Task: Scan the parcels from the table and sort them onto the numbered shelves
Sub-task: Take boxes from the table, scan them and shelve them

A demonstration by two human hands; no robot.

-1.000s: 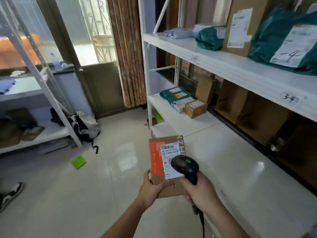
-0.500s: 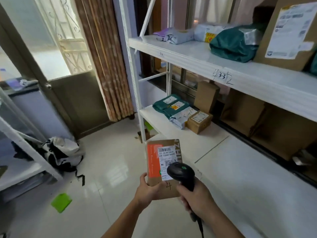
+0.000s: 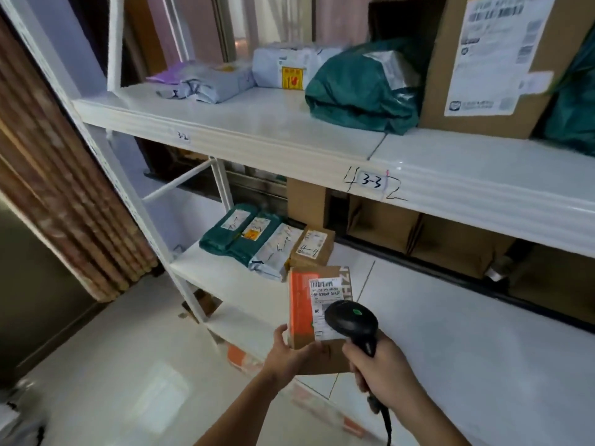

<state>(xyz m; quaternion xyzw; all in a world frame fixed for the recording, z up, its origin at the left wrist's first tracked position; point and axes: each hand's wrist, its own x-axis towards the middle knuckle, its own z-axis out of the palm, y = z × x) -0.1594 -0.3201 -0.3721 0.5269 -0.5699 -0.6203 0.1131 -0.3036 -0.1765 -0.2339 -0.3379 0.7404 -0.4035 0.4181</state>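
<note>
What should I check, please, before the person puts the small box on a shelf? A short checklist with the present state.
1. Left hand holds the small box firmly: ok, fingers curl round its lower end.
2. Right hand holds the scanner: ok.
3. Scanner head over the box label: ok, it covers the label's lower part.
4. Scan done: cannot tell.
5. Number written on the box: cannot tell, the hands hide it.
6. Free space on the lower shelf: ok, bare surface right of the 4-4 box.
</note>
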